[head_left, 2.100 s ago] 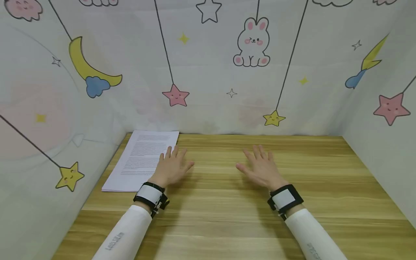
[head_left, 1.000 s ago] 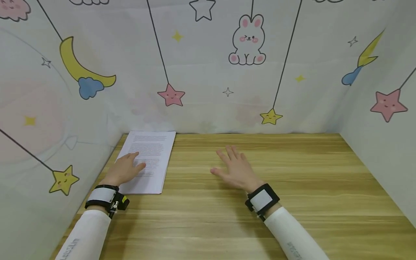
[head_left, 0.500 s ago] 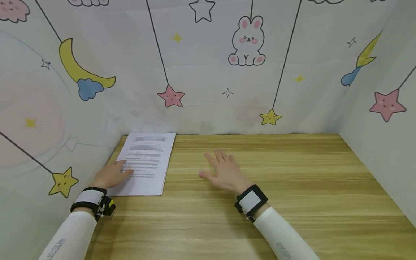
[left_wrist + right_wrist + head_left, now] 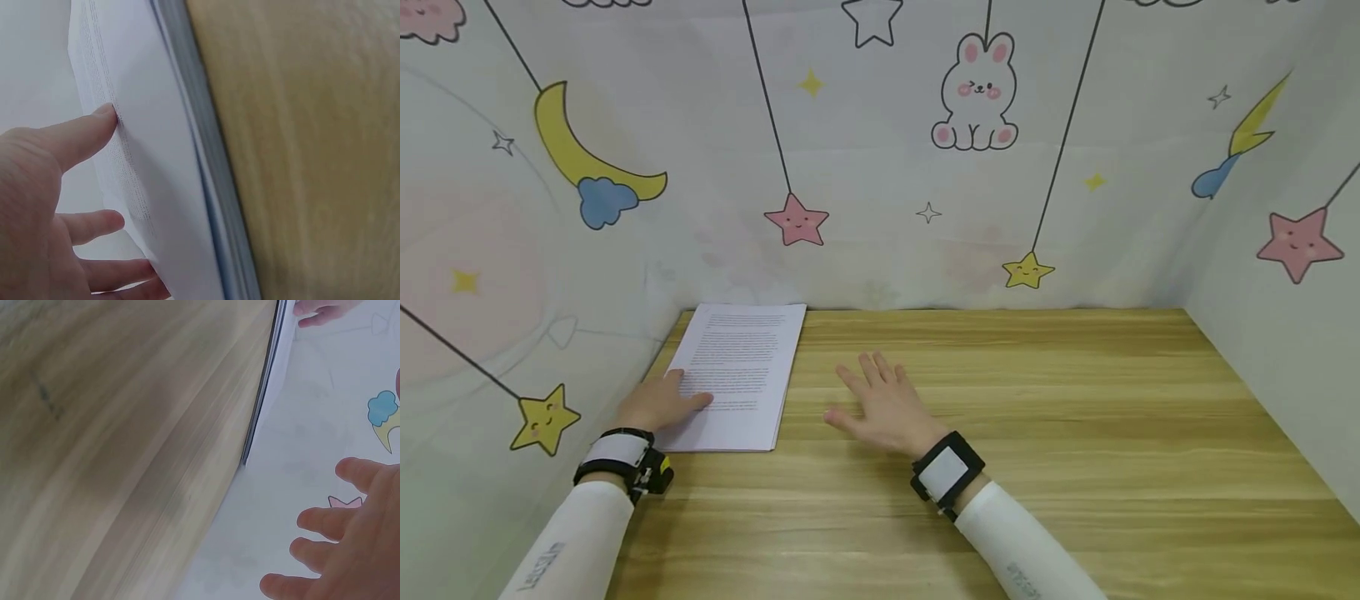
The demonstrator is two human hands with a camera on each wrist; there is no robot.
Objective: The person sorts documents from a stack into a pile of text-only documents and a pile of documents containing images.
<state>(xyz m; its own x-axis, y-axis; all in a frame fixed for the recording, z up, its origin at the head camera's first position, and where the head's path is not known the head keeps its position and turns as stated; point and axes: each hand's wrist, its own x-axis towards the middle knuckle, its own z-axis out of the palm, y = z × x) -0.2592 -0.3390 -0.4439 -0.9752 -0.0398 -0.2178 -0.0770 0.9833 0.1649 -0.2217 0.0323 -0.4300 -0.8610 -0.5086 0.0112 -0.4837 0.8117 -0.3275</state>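
Observation:
A stack of printed paper (image 4: pixel 737 379) lies flat on the wooden table (image 4: pixel 1037 400), toward its back left corner. My left hand (image 4: pixel 653 402) is at the stack's left side. In the left wrist view its thumb (image 4: pixel 94 128) reaches over the printed top sheet, while its other fingers (image 4: pixel 94 226) are by the far edge, some of their tips hidden. To the right of the stack, my right hand (image 4: pixel 887 408) is spread over the table with nothing in it. The right wrist view shows its fingers (image 4: pixel 322 522) apart and relaxed, away from the sheets.
A pale cloth wall (image 4: pixel 880 167) printed with stars, a moon and a rabbit stands along the back and both sides of the table. Each wrist carries a strapped device; the left strap (image 4: pixel 621 458) sits near the table's left edge.
My left hand has moved left across the paper stack to its left side. My right hand has moved left, closer to the stack. The stack itself stays in place.

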